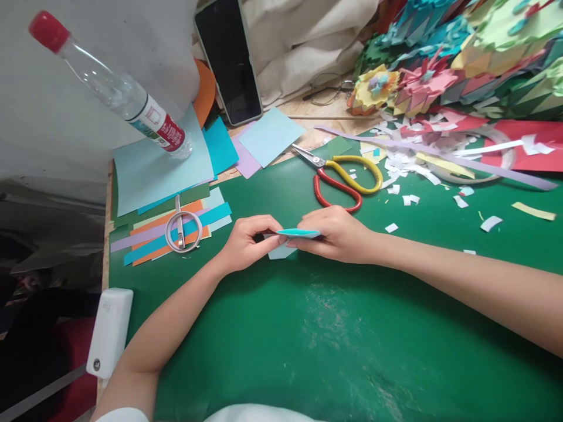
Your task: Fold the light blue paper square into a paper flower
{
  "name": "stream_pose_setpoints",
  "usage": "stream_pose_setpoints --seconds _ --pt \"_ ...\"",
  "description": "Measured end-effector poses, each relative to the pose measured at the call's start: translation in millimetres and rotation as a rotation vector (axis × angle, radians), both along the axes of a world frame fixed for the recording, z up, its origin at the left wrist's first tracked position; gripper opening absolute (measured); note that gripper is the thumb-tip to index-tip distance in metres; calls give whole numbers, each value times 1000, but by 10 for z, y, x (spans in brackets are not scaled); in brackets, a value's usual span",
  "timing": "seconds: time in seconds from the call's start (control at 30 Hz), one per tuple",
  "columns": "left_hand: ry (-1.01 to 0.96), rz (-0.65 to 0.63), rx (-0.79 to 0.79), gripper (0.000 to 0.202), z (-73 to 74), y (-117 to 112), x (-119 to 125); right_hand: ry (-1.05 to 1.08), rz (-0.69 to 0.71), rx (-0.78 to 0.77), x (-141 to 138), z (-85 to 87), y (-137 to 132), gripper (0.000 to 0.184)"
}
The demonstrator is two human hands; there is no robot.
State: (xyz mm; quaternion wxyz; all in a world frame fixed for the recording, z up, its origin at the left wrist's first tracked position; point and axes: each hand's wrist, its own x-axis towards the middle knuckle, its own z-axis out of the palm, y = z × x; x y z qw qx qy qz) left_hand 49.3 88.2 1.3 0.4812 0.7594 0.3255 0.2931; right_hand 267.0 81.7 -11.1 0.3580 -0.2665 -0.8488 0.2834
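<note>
"Where were the hands?"

"Both were over the middle of the green desk (246,340), almost meeting. The left hand (253,243) pinched one end of a folded blue paper (299,232) between thumb and fingers, and the right hand (341,234) gripped the other end, its fingers curled in."

"So the paper was between them?"

"Yes, edge toward the viewer. A paler blue flap (281,252) showed just below it; I couldn't tell whether it was part of the same piece."

"What lay near?"

"Scissors (316,160) with one yellow and one red handle, just beyond the right hand, their blades a little apart. Left of the left hand was a pile of coloured paper strips (149,235), with a ring of tape (169,234) on top."

"And further off?"

"A bottle (127,105) with a red cap stood on a pale blue sheet (149,176) at the far left. A phone (229,61) leaned upright behind the loose paper squares (270,135). On the right, paper scraps (398,155) were scattered in front of paper flowers (426,88), and a white plastic block (109,331) sat at the left edge."
</note>
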Motion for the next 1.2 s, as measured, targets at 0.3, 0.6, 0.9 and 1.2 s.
stream_pose_setpoints --seconds 0.3,0.6,0.9,1.2 --pt "29 7 2 17 3 -1 6 -47 21 -42 1 6 4 26" --pt "28 17 -10 19 10 -6 12 -30 10 -37 7 19 3 27" --pt "30 8 16 15 5 0 7 -68 28 -59 -1 7 -4 21" --pt "66 31 2 22 15 -19 21 -99 18 6 -1 -16 -3 27"
